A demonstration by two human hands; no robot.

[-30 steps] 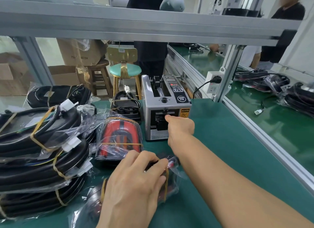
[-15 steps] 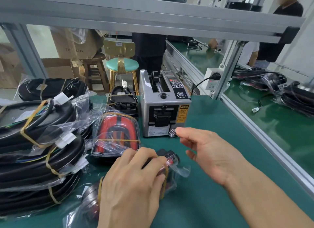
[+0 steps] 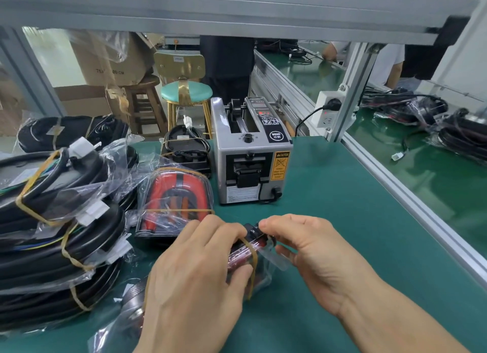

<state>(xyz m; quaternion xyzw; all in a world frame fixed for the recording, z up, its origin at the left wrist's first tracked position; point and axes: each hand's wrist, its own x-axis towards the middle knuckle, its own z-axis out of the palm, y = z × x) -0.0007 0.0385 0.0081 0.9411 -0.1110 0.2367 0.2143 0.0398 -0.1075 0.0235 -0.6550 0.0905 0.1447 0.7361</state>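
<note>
Gripping the bagged part (image 3: pixel 241 257) with left hand (image 3: pixel 195 279), right hand (image 3: pixel 311 250) pinching its end.

Two bare hands, one bare forearm
The left hand (image 3: pixel 195 281) shows creased knuckles and faint tendon lines across its back; the right hand (image 3: pixel 311 250) runs into a bare forearm (image 3: pixel 395 315), uncovered as far as it shows.
</note>
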